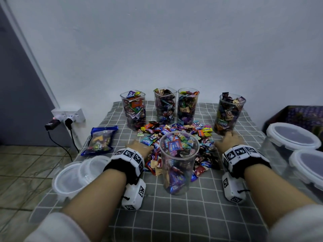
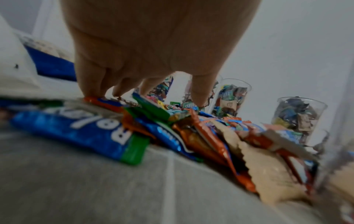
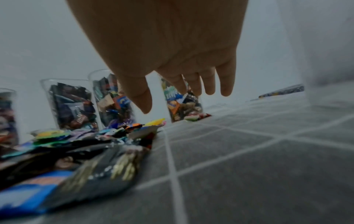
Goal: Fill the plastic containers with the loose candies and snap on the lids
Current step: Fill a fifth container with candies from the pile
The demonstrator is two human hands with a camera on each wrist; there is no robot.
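A grey checked cloth [image 1: 174, 215] covers the table under a pale wall [image 1: 174, 41]; tiled floor lower left. Five upright jars hold candies: four at mid-frame, the near jar [image 1: 178, 163] at centre, unlidded. Loose candies [image 1: 176, 130] lie heaped between. The left hand [image 1: 139, 145] presses bent fingers [image 2: 91, 84] on the heap, gripping nothing. The right hand [image 1: 227, 142] hovers with fingers relaxed, empty. Lids [image 1: 291, 135] sit at right.

The head view looks forward and down from above the table [image 1: 174, 215], taking in both forearms and the wall in the upper frame. Each wrist view sits low and close, looking along its hand across the cloth. All three share the candy pile [image 1: 176, 135] [image 2: 191, 133] [image 3: 86, 144] and the filled containers [image 1: 165, 105] [image 2: 298, 115] [image 3: 70, 104] behind.
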